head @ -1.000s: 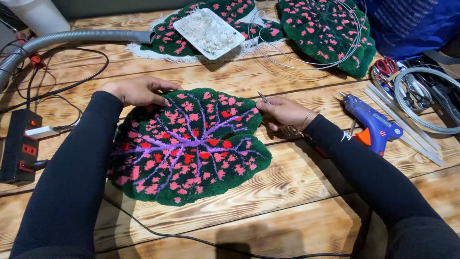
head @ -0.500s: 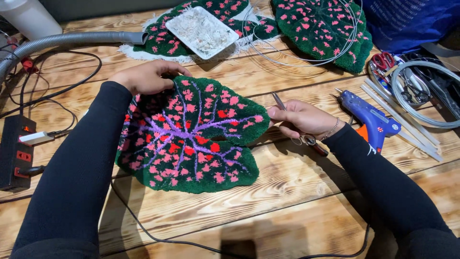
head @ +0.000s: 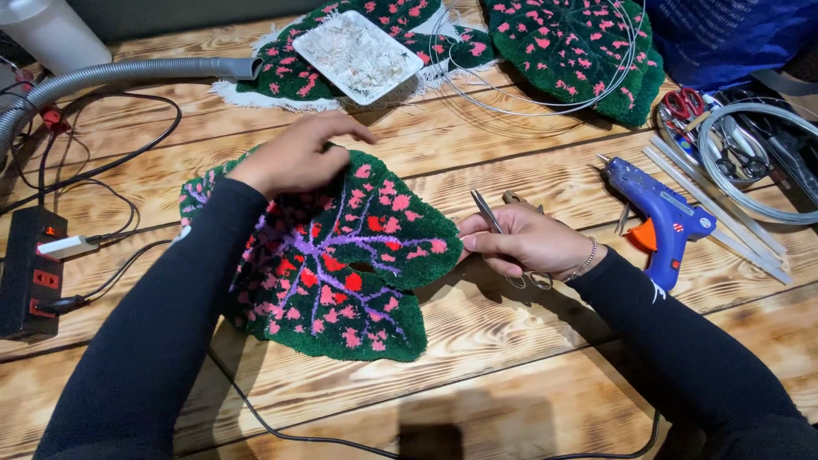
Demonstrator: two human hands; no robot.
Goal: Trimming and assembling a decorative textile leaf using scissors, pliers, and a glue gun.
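- The left hand [head: 298, 158] is resting spread-fingered on the leaf rug [head: 328, 255], now turned (tip toward the table's near edge).
- The right hand [head: 524, 241] is gripping scissors [head: 498, 223] beside the rug, off its edge.

Left hand [head: 298, 158] spread flat on a green leaf-shaped tufted rug [head: 328, 255] with pink spots and purple veins, lying on the wooden counter [head: 528, 375]. Right hand [head: 524, 241] in closed grip on small scissors [head: 494, 217] beside rug's edge. Blue glue gun [head: 660, 213] near.
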